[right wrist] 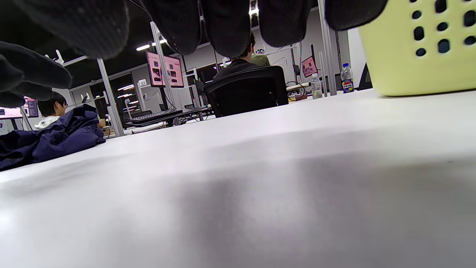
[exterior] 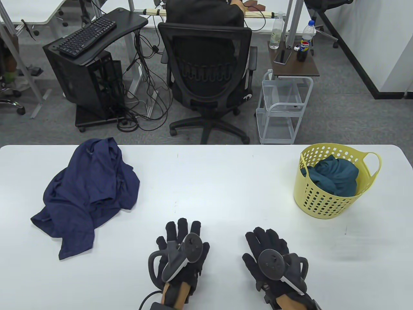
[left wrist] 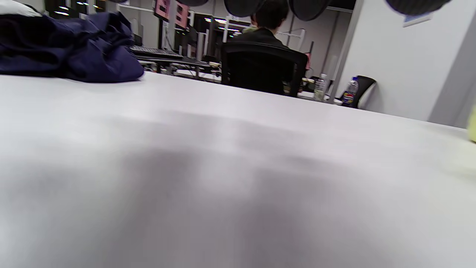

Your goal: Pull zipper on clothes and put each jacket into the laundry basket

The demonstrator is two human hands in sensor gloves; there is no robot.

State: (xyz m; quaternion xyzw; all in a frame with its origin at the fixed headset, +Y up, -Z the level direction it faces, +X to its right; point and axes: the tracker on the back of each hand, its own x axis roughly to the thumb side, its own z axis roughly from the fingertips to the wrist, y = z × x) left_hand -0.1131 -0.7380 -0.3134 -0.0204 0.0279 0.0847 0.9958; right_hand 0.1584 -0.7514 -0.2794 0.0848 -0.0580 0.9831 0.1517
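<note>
Both gloved hands flat on white table [exterior: 213, 180], fingers straight, holding nothing: left hand [exterior: 180, 252], right hand [exterior: 272, 255]. Crumpled navy blue jacket [exterior: 90, 190] lies up-left of left hand, clear path. Yellow perforated plastic laundry basket [exterior: 332, 200] up-right of right hand, teal garment [exterior: 335, 176] inside. Black mesh office chair [exterior: 206, 74] beyond table

White table [exterior: 213, 180] – navy jacket [exterior: 88, 190] crumpled left, yellow laundry basket [exterior: 326, 200] right, both hands flat near edge.
</note>
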